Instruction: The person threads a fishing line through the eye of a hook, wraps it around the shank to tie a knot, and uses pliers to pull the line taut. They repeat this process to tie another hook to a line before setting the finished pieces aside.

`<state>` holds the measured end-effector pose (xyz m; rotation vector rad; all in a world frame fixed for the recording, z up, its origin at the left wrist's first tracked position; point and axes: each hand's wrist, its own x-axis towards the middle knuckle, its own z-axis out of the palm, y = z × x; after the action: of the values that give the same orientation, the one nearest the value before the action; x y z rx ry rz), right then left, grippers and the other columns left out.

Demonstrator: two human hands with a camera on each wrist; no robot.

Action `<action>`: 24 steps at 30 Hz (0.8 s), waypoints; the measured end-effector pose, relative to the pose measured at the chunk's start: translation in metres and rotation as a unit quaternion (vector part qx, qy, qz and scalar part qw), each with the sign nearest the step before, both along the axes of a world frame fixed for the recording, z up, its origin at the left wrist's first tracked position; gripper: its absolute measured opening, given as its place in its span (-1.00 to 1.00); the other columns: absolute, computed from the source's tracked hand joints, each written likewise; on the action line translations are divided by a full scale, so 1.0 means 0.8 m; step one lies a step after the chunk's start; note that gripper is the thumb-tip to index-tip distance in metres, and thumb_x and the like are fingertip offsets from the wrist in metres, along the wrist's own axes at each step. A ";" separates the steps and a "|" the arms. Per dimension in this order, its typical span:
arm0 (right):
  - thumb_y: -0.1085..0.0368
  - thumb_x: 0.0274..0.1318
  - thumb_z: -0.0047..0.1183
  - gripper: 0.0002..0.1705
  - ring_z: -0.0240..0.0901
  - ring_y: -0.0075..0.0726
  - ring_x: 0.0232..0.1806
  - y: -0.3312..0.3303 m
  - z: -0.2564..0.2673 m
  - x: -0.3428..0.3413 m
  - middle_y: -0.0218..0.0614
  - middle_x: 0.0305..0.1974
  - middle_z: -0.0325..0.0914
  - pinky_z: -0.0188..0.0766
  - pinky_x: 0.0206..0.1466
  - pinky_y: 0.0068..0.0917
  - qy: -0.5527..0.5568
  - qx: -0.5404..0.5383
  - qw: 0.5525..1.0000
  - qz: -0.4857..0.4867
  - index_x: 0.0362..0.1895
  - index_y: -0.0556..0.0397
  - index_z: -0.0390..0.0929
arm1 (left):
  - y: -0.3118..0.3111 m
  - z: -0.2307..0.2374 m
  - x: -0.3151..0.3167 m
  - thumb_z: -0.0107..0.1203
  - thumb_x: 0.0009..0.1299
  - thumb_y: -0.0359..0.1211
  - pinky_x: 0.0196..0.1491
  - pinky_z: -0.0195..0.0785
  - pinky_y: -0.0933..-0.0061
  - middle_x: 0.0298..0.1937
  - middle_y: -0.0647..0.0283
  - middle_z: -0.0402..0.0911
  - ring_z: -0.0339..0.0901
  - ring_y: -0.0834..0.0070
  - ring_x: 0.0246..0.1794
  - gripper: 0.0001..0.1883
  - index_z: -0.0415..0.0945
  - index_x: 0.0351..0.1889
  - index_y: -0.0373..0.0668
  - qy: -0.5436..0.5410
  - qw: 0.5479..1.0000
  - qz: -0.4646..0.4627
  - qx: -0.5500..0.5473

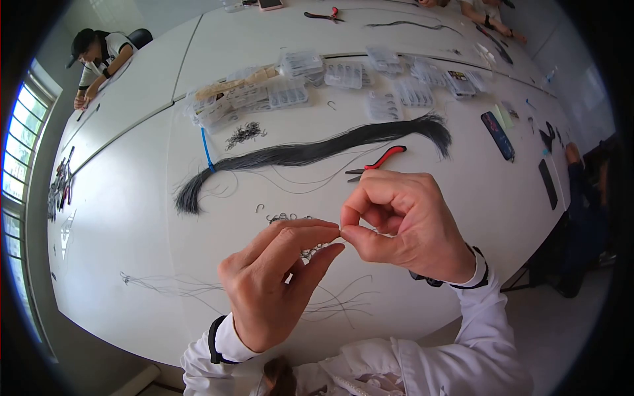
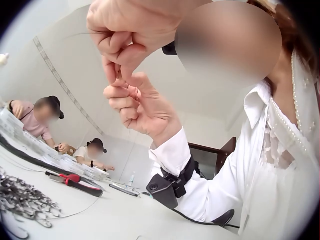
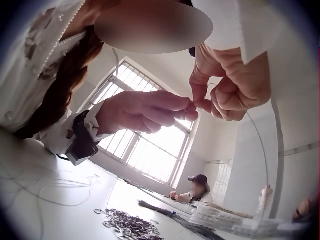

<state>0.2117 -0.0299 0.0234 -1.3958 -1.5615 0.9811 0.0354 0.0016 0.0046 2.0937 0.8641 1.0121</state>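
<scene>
In the head view my left hand (image 1: pixel 277 277) and right hand (image 1: pixel 409 228) meet fingertip to fingertip above the table. A thin line (image 3: pixel 261 142) shows in the right wrist view, running down from the right hand, whose thumb and forefinger pinch it. The left fingers hold the line's end against the right fingertips; whether a hook sits there too, I cannot tell. Beneath the hands lies a pile of fish hooks (image 3: pixel 131 225), partly hidden by them in the head view. Several loose lines (image 1: pixel 172 285) are spread under the left hand.
A long black bundle of line (image 1: pixel 317 148) with a blue tie crosses the table, red-handled pliers (image 1: pixel 386 156) beside it. Behind are clear plastic boxes (image 1: pixel 347 74) and a smaller hook heap (image 1: pixel 244 134). A phone (image 1: pixel 496 135) lies at right. Another person (image 1: pixel 99 59) sits at far left.
</scene>
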 end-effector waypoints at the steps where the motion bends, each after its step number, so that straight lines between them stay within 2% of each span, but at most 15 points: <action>1: 0.42 -0.13 0.11 -0.91 0.09 -0.67 -0.59 0.000 -0.001 0.000 -0.49 -0.64 0.25 0.09 -0.58 -0.64 -0.004 0.006 1.000 0.001 -0.54 0.13 0.46 | 0.000 0.001 0.000 0.28 0.08 -0.55 -0.64 0.31 0.64 -0.34 0.23 0.64 0.47 0.62 -0.65 -0.84 0.58 -0.37 -0.24 0.003 1.000 0.000 -0.012; 6: 0.42 -0.14 0.12 -0.91 0.09 -0.65 -0.60 0.000 -0.006 -0.001 -0.48 -0.65 0.25 0.08 -0.59 -0.61 -0.009 0.018 1.000 0.002 -0.54 0.12 0.45 | 0.000 0.000 0.000 0.27 0.08 -0.58 -0.65 0.30 0.65 -0.34 0.23 0.64 0.45 0.64 -0.67 -0.83 0.57 -0.37 -0.25 -0.002 1.000 -0.006 -0.012; 8: 0.50 -0.21 0.16 -0.90 0.02 -0.78 -0.65 0.001 -0.013 -0.001 -0.57 -0.64 0.23 -0.05 -0.62 -0.72 -0.010 0.067 0.998 0.001 -0.54 0.10 0.49 | 0.001 -0.001 0.000 0.26 0.07 -0.59 -0.66 0.28 0.66 -0.34 0.23 0.64 0.44 0.64 -0.68 -0.83 0.57 -0.37 -0.25 -0.002 1.000 -0.007 -0.011; 18: 0.53 -0.27 0.19 -0.87 0.02 -0.71 -0.68 0.002 -0.015 -0.001 -0.52 -0.65 0.25 -0.04 -0.64 -0.68 -0.050 0.108 0.993 -0.001 -0.56 0.11 0.49 | 0.002 -0.006 0.001 0.24 0.07 -0.62 -0.67 0.26 0.65 -0.37 0.23 0.63 0.44 0.62 -0.69 -0.83 0.55 -0.39 -0.25 0.000 1.000 -0.009 0.019; 21: 0.53 -0.25 0.21 -0.88 0.05 -0.72 -0.67 0.001 -0.012 -0.001 -0.51 -0.63 0.32 -0.04 -0.65 -0.68 -0.048 0.106 0.993 0.002 -0.54 0.11 0.54 | 0.002 -0.007 -0.001 0.23 0.07 -0.63 -0.66 0.26 0.64 -0.39 0.24 0.62 0.45 0.60 -0.67 -0.84 0.55 -0.40 -0.25 0.003 0.999 -0.007 0.039; 23: 0.48 -0.14 0.20 -0.92 0.19 -0.63 -0.61 -0.001 -0.005 0.002 -0.44 -0.60 0.37 0.15 -0.59 -0.62 -0.029 0.079 0.996 0.012 -0.51 0.11 0.54 | 0.002 -0.006 -0.002 0.23 0.07 -0.64 -0.66 0.26 0.64 -0.39 0.24 0.62 0.46 0.59 -0.66 -0.84 0.55 -0.41 -0.25 0.000 0.999 0.000 0.042; 24: 0.48 -0.14 0.20 -0.92 0.19 -0.63 -0.61 -0.001 -0.004 0.003 -0.44 -0.60 0.37 0.15 -0.59 -0.62 -0.030 0.078 0.996 0.013 -0.51 0.11 0.54 | 0.003 -0.004 -0.002 0.22 0.07 -0.64 -0.66 0.26 0.64 -0.40 0.24 0.61 0.46 0.60 -0.67 -0.84 0.55 -0.41 -0.24 0.002 0.999 -0.001 0.039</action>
<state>0.2137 -0.0307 0.0204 -1.3079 -1.6678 0.8202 0.0335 0.0037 0.0014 2.1615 0.8359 1.0564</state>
